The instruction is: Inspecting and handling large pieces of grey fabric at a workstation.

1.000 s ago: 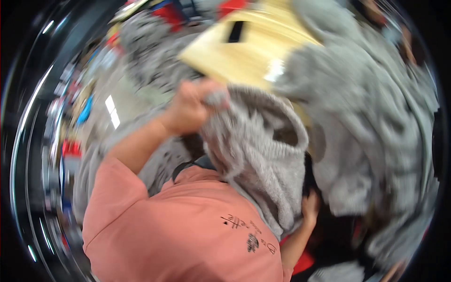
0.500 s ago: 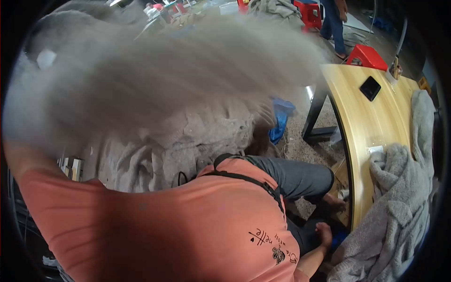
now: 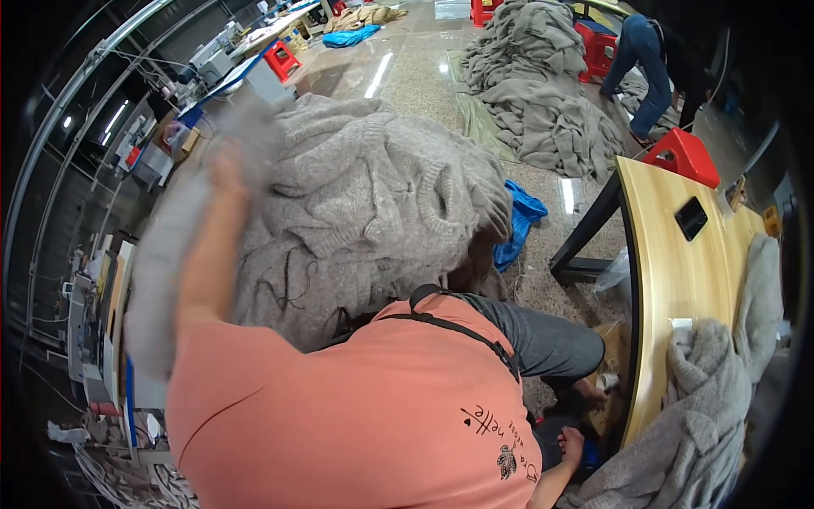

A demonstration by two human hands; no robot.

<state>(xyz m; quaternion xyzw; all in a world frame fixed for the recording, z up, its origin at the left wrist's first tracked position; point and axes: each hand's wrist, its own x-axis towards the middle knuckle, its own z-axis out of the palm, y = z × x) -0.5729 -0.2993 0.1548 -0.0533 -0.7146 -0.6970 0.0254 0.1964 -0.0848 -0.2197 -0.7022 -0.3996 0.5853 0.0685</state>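
My left arm reaches up at the left, over a large heap of grey knit garments [image 3: 365, 187]. At its end my left hand [image 3: 227, 168] is smeared by motion, closed on a blurred grey knit garment [image 3: 254, 131] that moves with it. More blurred grey cloth hangs beside the forearm. Low on the right, near my lap and the table's edge, my right hand [image 3: 571, 444] has its fingers curled in, and no object shows in them. Grey knit cloth [image 3: 695, 416] lies bunched over the near end of the wooden table, close to that hand.
On the wooden table [image 3: 666, 254] lies a black phone [image 3: 691, 218]. A red stool [image 3: 685, 157] stands behind it. Another garment pile [image 3: 543, 102] is on the floor, with a bending person [image 3: 640, 68] beside it. A blue plastic bag [image 3: 519, 222] lies between heap and table. Machines line the left.
The blurred grey garment that covered the upper view has swung down to the left with my left arm, uncovering the heap and room. The person in the background has bent over.
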